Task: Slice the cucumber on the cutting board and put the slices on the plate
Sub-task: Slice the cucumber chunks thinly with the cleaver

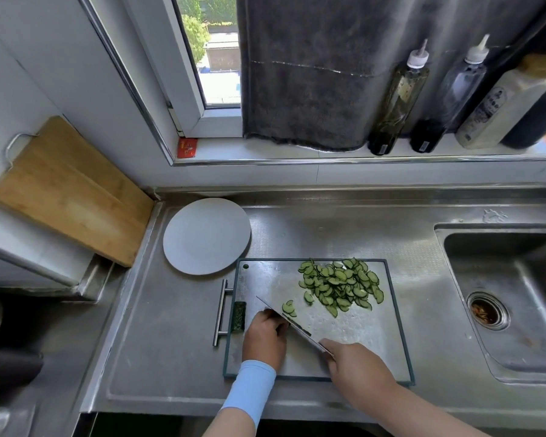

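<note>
At the far left, a wooden board (67,187) is being propped against the wall, and beside it a white plate (207,236) is being carried bare by the steel surface (171,342), its rim just touching the far left corner of the cutting board (265,279). On the left edge of that board, a dark cucumber piece (239,316) is being left lying apart from the hands. Just to its right, the left hand (265,337), in a pale blue sleeve (251,392), is being pressed down on the board with its fingers curled against the side of the knife (292,324); whether anything is being held beneath them cannot be told. The blade is being held slanted across the board, with a few slices (289,308) lying just beyond it. Farther right, toward the far edge, the main pile of slices (341,287) is being kept on the board. The knife handle is being gripped by the right hand (358,365), fingers wrapped round it. At the far right, a sink (517,279) is being shown set into the surface.
</note>
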A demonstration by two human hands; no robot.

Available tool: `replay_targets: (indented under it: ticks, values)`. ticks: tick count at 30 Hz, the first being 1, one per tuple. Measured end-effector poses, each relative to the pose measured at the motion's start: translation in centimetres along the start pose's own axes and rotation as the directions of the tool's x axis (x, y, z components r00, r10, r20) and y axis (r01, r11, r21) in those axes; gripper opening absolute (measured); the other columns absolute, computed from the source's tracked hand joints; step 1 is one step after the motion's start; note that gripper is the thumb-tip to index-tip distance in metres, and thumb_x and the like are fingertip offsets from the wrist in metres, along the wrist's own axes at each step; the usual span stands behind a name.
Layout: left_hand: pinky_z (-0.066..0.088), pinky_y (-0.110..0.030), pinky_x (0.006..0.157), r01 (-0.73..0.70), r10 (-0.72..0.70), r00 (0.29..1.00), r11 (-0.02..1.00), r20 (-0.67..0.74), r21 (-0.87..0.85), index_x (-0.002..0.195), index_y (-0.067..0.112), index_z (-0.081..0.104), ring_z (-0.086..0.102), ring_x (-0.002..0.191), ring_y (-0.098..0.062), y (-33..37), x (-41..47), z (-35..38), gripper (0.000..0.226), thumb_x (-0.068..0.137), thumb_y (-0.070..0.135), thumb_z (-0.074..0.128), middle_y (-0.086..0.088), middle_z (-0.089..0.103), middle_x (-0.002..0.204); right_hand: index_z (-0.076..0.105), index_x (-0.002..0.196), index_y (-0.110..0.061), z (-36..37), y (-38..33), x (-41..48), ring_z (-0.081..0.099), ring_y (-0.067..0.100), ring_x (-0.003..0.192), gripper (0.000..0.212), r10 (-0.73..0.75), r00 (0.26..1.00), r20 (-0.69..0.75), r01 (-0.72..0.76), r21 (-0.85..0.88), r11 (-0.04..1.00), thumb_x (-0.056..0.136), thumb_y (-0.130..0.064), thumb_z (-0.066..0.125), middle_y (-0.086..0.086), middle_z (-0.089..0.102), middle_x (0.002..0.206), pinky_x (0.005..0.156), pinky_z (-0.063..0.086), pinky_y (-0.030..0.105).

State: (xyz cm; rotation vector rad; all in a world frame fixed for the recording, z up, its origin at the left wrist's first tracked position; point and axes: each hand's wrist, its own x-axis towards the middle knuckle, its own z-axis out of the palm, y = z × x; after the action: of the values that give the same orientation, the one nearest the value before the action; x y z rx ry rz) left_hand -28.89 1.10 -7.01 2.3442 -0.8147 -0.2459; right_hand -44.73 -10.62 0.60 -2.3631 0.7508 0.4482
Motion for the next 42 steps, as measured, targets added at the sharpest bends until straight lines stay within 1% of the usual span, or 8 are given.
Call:
replay_targets:
  ticks: [5, 8, 14, 22, 26, 33, 38, 42]
  values:
    - [0.036, -0.006, 0.076, 0.004, -0.005, 1.0, 1.0, -0.03, -0.03, 0.078, 0.021, 0.077, 0.06, 0.082, -0.011, -0.3, 0.1, 0.3, 0.021, 0.066, 0.005, 0.083, 0.003, 0.069, 0.086, 0.046, 0.084, -0.027, -0.3, -0.8, 1.1, 0.047, 0.02, 0.068, 0.016, 0.011, 0.999, 0.035, -0.012, 0.034, 0.999, 0.093, -0.016, 0.04, -0.005, 0.052, 0.071, 0.052, 0.03, 0.02]
    - [0.042, -0.012, 0.072, -0.005, 0.005, 1.0, 1.0, -0.019, -0.028, 0.075, 0.019, 0.076, 0.06, 0.079, -0.014, -0.4, 0.0, 0.6, 0.019, 0.065, 0.004, 0.083, 0.003, 0.067, 0.081, 0.047, 0.084, -0.027, -0.4, -1.4, 2.4, 0.046, 0.019, 0.068, 0.017, 0.013, 0.999, 0.052, -0.015, 0.038, 0.999, 0.093, -0.015, 0.041, -0.008, 0.046, 0.067, 0.051, 0.031, 0.024]
    - [0.05, -0.022, 0.062, -0.023, 0.023, 1.0, 1.0, -0.003, -0.01, 0.073, 0.017, 0.076, 0.063, 0.073, -0.02, -0.6, 0.0, 0.6, 0.017, 0.064, 0.006, 0.085, 0.001, 0.066, 0.075, 0.06, 0.102, -0.024, 0.0, -2.5, 3.7, 0.051, 0.023, 0.076, 0.021, 0.011, 1.0, 0.005, -0.011, 0.004, 1.0, 0.094, -0.02, 0.041, -0.004, 0.055, 0.078, 0.062, 0.038, 0.031]
    - [0.053, -0.028, 0.067, 0.008, -0.007, 0.998, 1.0, 0.066, -0.016, 0.079, 0.016, 0.077, 0.063, 0.078, -0.026, -1.2, 0.3, 0.8, 0.007, 0.074, 0.013, 0.08, -0.006, 0.067, 0.081, 0.058, 0.103, -0.026, 0.4, -2.9, 2.0, 0.049, 0.022, 0.073, 0.018, 0.003, 0.998, -0.059, -0.003, -0.002, 1.0, 0.096, -0.021, 0.042, -0.006, 0.053, 0.076, 0.058, 0.032, 0.032]
    - [0.055, -0.03, 0.071, -0.047, 0.048, 0.997, 0.999, 0.053, -0.024, 0.082, 0.018, 0.077, 0.064, 0.081, -0.028, -1.0, 0.4, 0.4, 0.015, 0.072, 0.007, 0.079, -0.006, 0.069, 0.085, 0.061, 0.11, -0.029, 0.5, -2.1, 0.3, 0.053, 0.02, 0.073, 0.025, 0.025, 0.997, -0.075, -0.023, 0.017, 1.0, 0.096, -0.023, 0.041, -0.004, 0.065, 0.083, 0.061, 0.041, 0.033]
    - [0.045, -0.021, 0.071, 0.033, -0.032, 0.999, 0.998, 0.01, -0.048, 0.083, 0.021, 0.077, 0.065, 0.082, -0.026, -0.2, -0.1, 0.3, 0.014, 0.075, 0.009, 0.078, -0.005, 0.069, 0.093, 0.061, 0.111, -0.02, 0.1, -1.1, -0.3, 0.061, 0.023, 0.08, 0.026, 0.053, 0.998, -0.017, -0.052, 0.025, 0.998, 0.096, -0.021, 0.039, 0.001, 0.069, 0.088, 0.071, 0.05, 0.036]
    - [0.041, -0.015, 0.065, 0.011, -0.012, 1.0, 1.0, -0.02, -0.027, 0.076, 0.022, 0.076, 0.063, 0.075, -0.019, -0.1, -0.2, 0.2, 0.017, 0.068, 0.009, 0.083, 0.001, 0.068, 0.082, 0.057, 0.089, -0.022, -0.3, -1.2, 0.7, 0.052, 0.021, 0.071, 0.019, 0.028, 0.999, 0.032, -0.029, 0.054, 0.998, 0.092, -0.014, 0.04, -0.003, 0.057, 0.072, 0.057, 0.037, 0.03]
    - [0.049, -0.02, 0.065, -0.005, 0.005, 0.999, 1.0, -0.038, 0.01, 0.076, 0.02, 0.076, 0.061, 0.076, -0.018, -0.3, -0.6, 0.7, 0.017, 0.067, 0.007, 0.083, 0.001, 0.066, 0.078, 0.051, 0.08, -0.026, -0.5, -2.0, 2.6, 0.049, 0.021, 0.071, 0.021, 0.007, 0.996, 0.084, -0.01, 0.027, 1.0, 0.092, -0.012, 0.04, -0.009, 0.049, 0.067, 0.053, 0.032, 0.028]
